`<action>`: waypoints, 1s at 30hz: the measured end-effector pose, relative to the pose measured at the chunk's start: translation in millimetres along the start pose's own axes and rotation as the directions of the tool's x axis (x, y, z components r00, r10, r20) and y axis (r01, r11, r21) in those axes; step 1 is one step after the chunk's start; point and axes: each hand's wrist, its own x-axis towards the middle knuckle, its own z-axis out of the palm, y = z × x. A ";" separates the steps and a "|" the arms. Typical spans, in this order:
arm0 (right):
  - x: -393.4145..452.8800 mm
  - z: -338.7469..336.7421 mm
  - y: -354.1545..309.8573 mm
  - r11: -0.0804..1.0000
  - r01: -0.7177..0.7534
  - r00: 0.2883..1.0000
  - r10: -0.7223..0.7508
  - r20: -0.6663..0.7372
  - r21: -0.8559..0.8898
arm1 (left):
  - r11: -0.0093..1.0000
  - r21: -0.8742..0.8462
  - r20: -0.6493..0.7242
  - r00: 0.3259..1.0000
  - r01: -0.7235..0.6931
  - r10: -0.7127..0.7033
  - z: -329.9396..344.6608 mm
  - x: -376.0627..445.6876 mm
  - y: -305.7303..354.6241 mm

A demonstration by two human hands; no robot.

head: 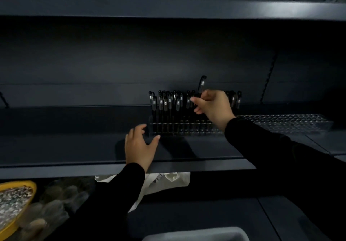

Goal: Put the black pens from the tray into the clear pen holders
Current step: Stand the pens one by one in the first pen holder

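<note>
— Why is the left hand (139, 146) flat on the shelf (74, 147) like that?

— Bracing, I'd say. Its fingers are spread wide and hold nothing, with the thumb tip right at the front corner of the clear pen holder (179, 128), probably so the holder doesn't slide while a pen goes in.

— And the right hand (213, 106)?

— It is closed on one black pen (201, 85), pinched low on the barrel, cap end poking up above the rest. It sits over the middle of the holder, where there are free slots, so I judge it's being lowered into one.

— How many pens are in already?

— Hard to count in this gloom. Perhaps a dozen and a half standing upright on the left side, a few more visible past the hand on the right. One pen in hand. A second clear holder (284, 122) lies further right on the same shelf, with no pens that I can see.

— The tray?

— A pale grey tray (196, 234) shows at the bottom edge; I can't see its contents.
</note>
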 end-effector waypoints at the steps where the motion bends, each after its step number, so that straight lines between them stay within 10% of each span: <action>1: 2.6 6.2 1.6 1.000 0.001 1.000 -0.001 -0.009 -0.001 | 1.000 0.004 0.027 1.000 0.013 -0.013 3.7 8.0 0.2; 30: -0.1 47.2 38.6 0.946 -0.008 0.999 0.021 0.037 -0.323 | 0.988 0.124 0.109 0.988 0.091 -0.105 22.4 36.7 -12.0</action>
